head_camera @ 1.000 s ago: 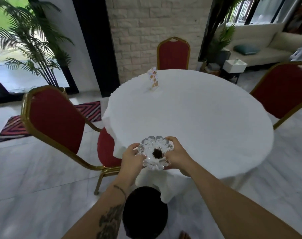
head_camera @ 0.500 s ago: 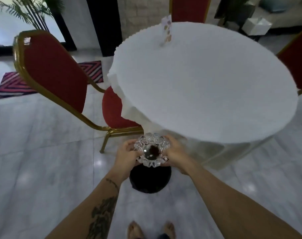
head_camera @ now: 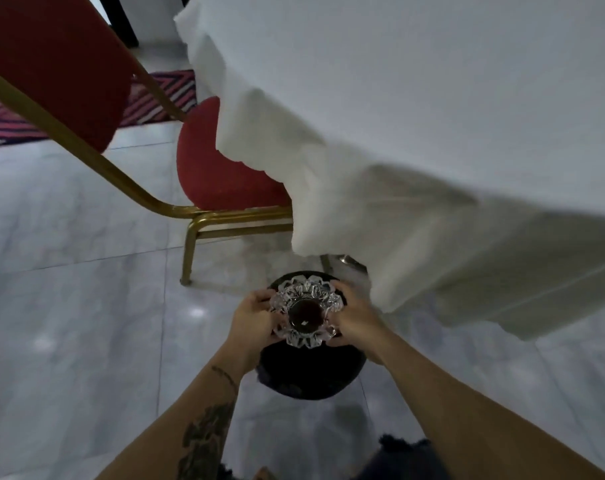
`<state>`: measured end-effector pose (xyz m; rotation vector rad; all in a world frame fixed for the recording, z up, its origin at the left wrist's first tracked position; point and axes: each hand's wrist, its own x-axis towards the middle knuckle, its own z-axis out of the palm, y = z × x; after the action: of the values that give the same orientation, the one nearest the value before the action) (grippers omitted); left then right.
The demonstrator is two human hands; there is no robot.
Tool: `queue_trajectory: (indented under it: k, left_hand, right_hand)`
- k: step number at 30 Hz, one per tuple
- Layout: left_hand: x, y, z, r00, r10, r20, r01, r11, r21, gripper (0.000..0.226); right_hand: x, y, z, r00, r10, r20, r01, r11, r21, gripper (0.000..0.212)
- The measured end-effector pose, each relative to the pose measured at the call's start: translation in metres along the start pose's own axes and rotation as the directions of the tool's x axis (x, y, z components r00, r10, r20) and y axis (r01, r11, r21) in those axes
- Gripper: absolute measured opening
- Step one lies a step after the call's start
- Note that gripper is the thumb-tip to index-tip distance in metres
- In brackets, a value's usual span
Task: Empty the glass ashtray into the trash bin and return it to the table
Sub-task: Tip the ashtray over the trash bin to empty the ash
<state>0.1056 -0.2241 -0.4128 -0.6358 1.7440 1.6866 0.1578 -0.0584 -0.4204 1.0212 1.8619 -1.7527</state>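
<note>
Head view: both hands grip the glass ashtray point(head_camera: 306, 311) above the black trash bin point(head_camera: 311, 372). Left hand point(head_camera: 254, 322) and right hand point(head_camera: 354, 318) clasp its opposite rims

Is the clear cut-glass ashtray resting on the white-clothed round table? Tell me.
No: both hands, left and right, hold the clear cut-glass ashtray above the round black trash bin on the floor.

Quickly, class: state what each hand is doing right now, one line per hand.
Left hand: closed on the left rim of the glass ashtray.
Right hand: closed on the ashtray's right rim.
</note>
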Motion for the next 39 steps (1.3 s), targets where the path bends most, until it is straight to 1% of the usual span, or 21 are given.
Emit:
queue_trajectory:
  k: [3,5,8,10,12,14,16,18,20,21,25,28,31,33,36,39]
  left_hand:
    - [0.044,-0.029,0.003,1.0,0.025,0.013,-0.025,0.999,-0.041,0.035]
    - [0.07,-0.045,0.002,0.999,0.039,0.02,-0.038,0.997,-0.066,0.031]
    - [0.109,-0.068,-0.001,0.996,0.089,0.028,-0.088,0.996,-0.032,0.029]
    - [0.131,-0.077,-0.002,0.992,0.127,0.01,-0.127,0.992,-0.014,0.03]
    - [0.149,-0.089,-0.003,0.984,0.176,0.003,-0.176,0.984,-0.012,0.03]
    - [0.162,-0.098,-0.005,0.976,0.216,-0.014,-0.216,0.976,-0.015,0.03]
    - [0.163,-0.101,-0.006,0.97,0.24,-0.045,-0.241,0.97,-0.013,0.031]
    - [0.159,-0.1,-0.007,0.967,0.246,-0.06,-0.246,0.969,-0.001,0.032]
    - [0.16,-0.096,-0.01,0.968,0.246,-0.049,-0.245,0.969,0.026,0.039]
    - [0.161,-0.093,-0.011,0.967,0.252,-0.04,-0.25,0.967,0.051,0.04]
    - [0.164,-0.086,-0.01,0.955,0.295,0.012,-0.294,0.944,0.152,0.031]
    - [0.159,-0.083,-0.009,0.927,0.375,0.026,-0.365,0.881,0.302,0.02]
    - [0.148,-0.08,-0.009,0.894,0.444,0.055,-0.427,0.81,0.403,0.022]
    - [0.139,-0.077,-0.007,0.87,0.488,0.074,-0.46,0.747,0.479,0.018]
    - [0.132,-0.077,-0.004,0.82,0.563,0.101,-0.528,0.677,0.513,0.023]
    - [0.123,-0.079,-0.001,0.767,0.633,0.109,-0.593,0.632,0.499,0.026]
  right_hand:
    - [0.049,0.028,0.005,1.0,-0.026,0.003,0.026,1.0,-0.005,0.071]
    - [0.078,0.042,0.009,0.998,-0.052,0.026,0.053,0.998,-0.038,0.066]
    - [0.115,0.061,0.014,0.997,-0.081,0.014,0.082,0.995,-0.065,0.053]
    - [0.131,0.065,0.015,0.995,-0.1,0.01,0.101,0.992,-0.08,0.045]
    - [0.144,0.072,0.017,0.988,-0.155,0.007,0.154,0.977,-0.147,0.042]
    - [0.151,0.074,0.019,0.976,-0.218,-0.003,0.211,0.95,-0.232,0.043]
    - [0.151,0.075,0.021,0.969,-0.246,-0.004,0.235,0.932,-0.276,0.046]
    - [0.146,0.073,0.022,0.96,-0.279,0.002,0.266,0.913,-0.308,0.043]
    - [0.142,0.069,0.021,0.951,-0.31,0.001,0.295,0.907,-0.301,0.036]
    - [0.14,0.067,0.02,0.948,-0.318,-0.002,0.304,0.908,-0.287,0.036]
    - [0.139,0.062,0.018,0.924,-0.383,-0.015,0.364,0.89,-0.275,0.047]
    - [0.132,0.062,0.016,0.911,-0.411,-0.009,0.395,0.882,-0.257,0.052]
    - [0.123,0.065,0.014,0.892,-0.451,0.003,0.436,0.86,-0.264,0.054]
    - [0.122,0.066,0.013,0.864,-0.503,0.002,0.483,0.829,-0.282,0.056]
    - [0.121,0.068,0.012,0.805,-0.593,-0.028,0.553,0.767,-0.324,0.057]
    - [0.12,0.072,0.008,0.748,-0.663,-0.036,0.588,0.687,-0.427,0.061]
